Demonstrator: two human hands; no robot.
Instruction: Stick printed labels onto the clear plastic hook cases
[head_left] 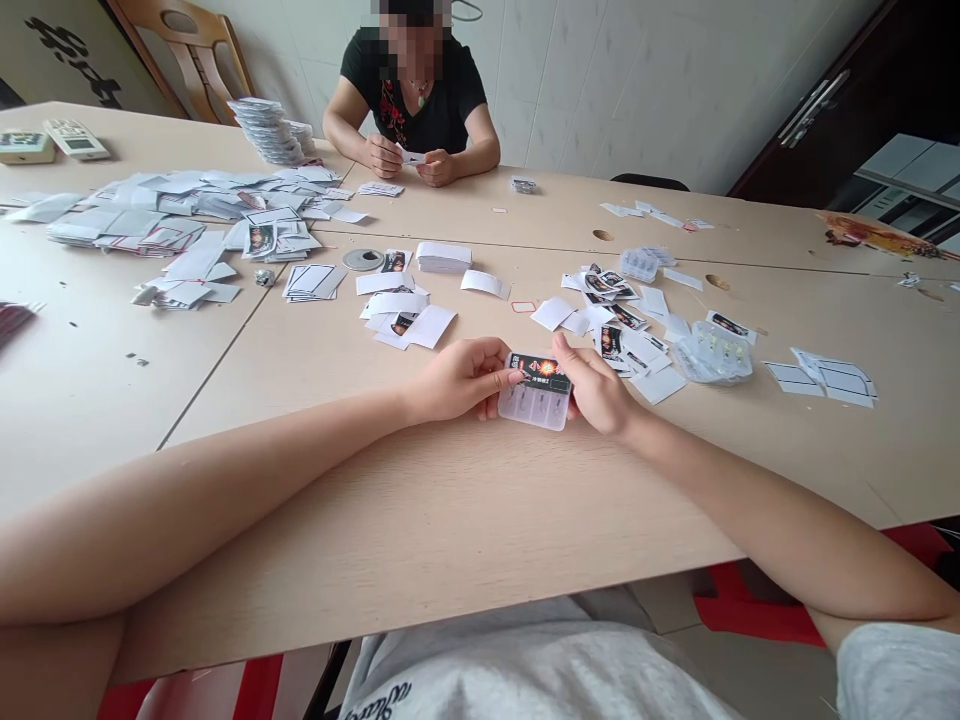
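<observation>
Between my hands, just above the near part of the table, is a clear plastic compartment box [534,407] with a black printed label [546,374] across its upper part. Small dark items show inside its compartments, too small to name. My left hand [474,380] grips the box's left side, thumb on the label's edge. My right hand [598,388] holds the right side, its thumb pointing up and its other fingers partly hidden behind the box. To the right lie loose black labels and white backing papers [660,385], beside more clear boxes [714,352].
Across the table [420,500] sits a person [420,110] holding a small white piece. A large heap of white packets [187,200] covers the left side, with a tall stack [268,130] behind. A tape roll [364,260] and white card stacks [444,257] lie mid-table.
</observation>
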